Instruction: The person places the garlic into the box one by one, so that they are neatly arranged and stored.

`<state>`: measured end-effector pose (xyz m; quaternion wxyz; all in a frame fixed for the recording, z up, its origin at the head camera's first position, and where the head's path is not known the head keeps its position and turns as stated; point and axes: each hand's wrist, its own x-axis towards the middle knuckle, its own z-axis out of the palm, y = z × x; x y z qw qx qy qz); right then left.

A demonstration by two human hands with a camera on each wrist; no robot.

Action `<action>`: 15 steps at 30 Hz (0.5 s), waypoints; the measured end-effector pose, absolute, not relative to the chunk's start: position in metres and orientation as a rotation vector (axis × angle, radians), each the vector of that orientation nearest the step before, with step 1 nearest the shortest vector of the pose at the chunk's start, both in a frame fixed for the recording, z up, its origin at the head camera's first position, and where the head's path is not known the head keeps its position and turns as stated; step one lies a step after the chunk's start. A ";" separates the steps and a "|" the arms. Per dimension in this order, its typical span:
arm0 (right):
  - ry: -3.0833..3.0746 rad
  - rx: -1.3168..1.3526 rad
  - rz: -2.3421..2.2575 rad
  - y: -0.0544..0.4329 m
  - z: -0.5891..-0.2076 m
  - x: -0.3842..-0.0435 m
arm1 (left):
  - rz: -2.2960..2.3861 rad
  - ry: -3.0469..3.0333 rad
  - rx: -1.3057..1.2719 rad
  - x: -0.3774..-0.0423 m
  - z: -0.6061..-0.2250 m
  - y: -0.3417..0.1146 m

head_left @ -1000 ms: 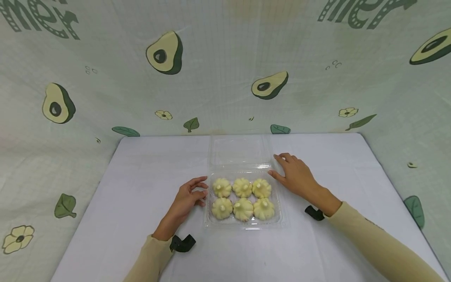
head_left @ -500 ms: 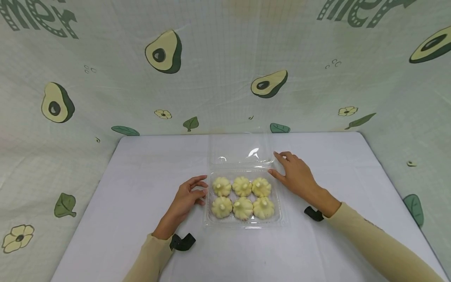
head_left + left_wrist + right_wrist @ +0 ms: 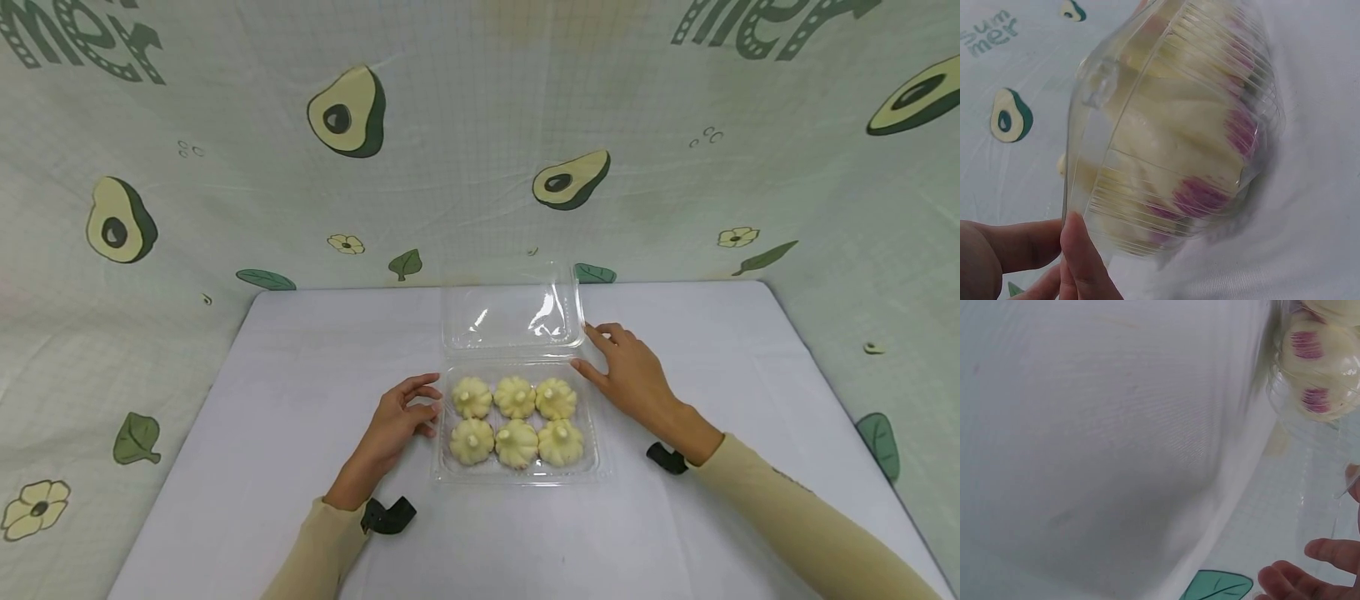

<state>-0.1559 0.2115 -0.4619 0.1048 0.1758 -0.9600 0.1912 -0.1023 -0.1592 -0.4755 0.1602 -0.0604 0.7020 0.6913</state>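
A clear plastic clamshell box (image 3: 517,477) lies on the white table with several pale garlic bulbs (image 3: 517,442) in two rows. Purple patches show on the garlic bulbs (image 3: 1200,197) in the left wrist view. The hinged lid (image 3: 513,312) is tilted up at the back, and light glints off it. My left hand (image 3: 401,423) pinches the left rim of the box between thumb and fingers. On the other side, my right hand (image 3: 633,375) has its fingers spread, the thumb by the back right corner of the box and the index fingertip at the lid's lower right edge.
The white cloth (image 3: 300,400) covers the table on both sides of the box. Behind the table hangs a curtain (image 3: 465,100) printed with avocados and leaves. Black straps (image 3: 390,517) sit at both wrists, below beige sleeves (image 3: 795,517).
The lid has swung upward from lying flat at the back and now catches more glare. Both hands stay nearly where they were, and the garlic bulbs have not moved.
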 end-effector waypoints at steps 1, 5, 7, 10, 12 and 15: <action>-2.823 0.517 0.564 0.212 -0.462 -0.156 | 1.977 2.006 -0.174 -0.102 -0.475 -0.159; -2.794 0.517 0.557 0.211 -0.463 -0.156 | 1.983 2.002 -0.177 -0.102 -0.475 -0.159; -2.786 0.517 0.547 0.211 -0.463 -0.157 | 1.983 2.001 -0.175 -0.102 -0.475 -0.158; -2.778 0.517 0.525 0.211 -0.464 -0.156 | 1.984 2.004 -0.169 -0.101 -0.475 -0.158; -2.766 0.517 0.507 0.211 -0.463 -0.156 | 1.985 2.006 -0.167 -0.102 -0.475 -0.158; -2.736 0.523 0.475 0.211 -0.463 -0.156 | 1.987 2.008 -0.169 -0.102 -0.476 -0.158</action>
